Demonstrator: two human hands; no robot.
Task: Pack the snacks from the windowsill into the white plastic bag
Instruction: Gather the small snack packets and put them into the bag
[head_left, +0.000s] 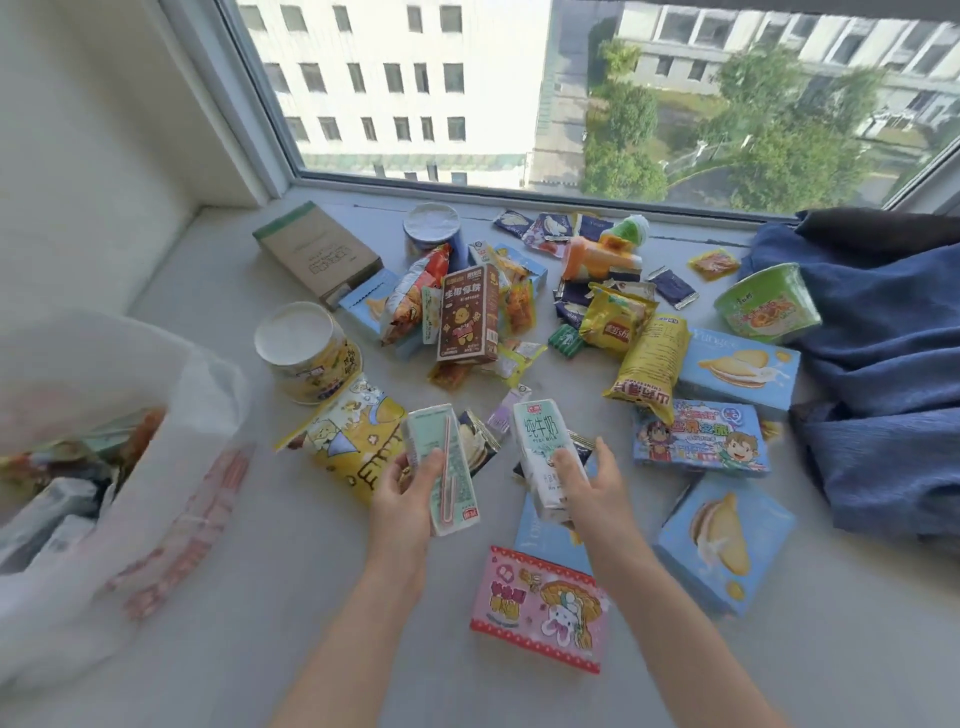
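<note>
Two bare forearms are reaching out over a snack-strewn windowsill (234, 597), each hand gripping a small milk carton. Wrapped around the green carton (441, 467), with its pink straw facing up, is the left hand (402, 491); the right hand (592, 486) is clasping the white carton (545, 457). Both cartons are standing roughly upright, long axes tilting slightly away from the camera. Sitting well off to the left is the white plastic bag (171, 415), its mouth gaping open and already holding some packets, so the left hand is the nearer one and the right would have to cross the body. Lying between the cartons and the bag are a yellow popcorn bag (348, 441) and a yellow-printed tub (306, 353), low enough to pass over. Dozens of snacks are still waiting behind and to the right.
</note>
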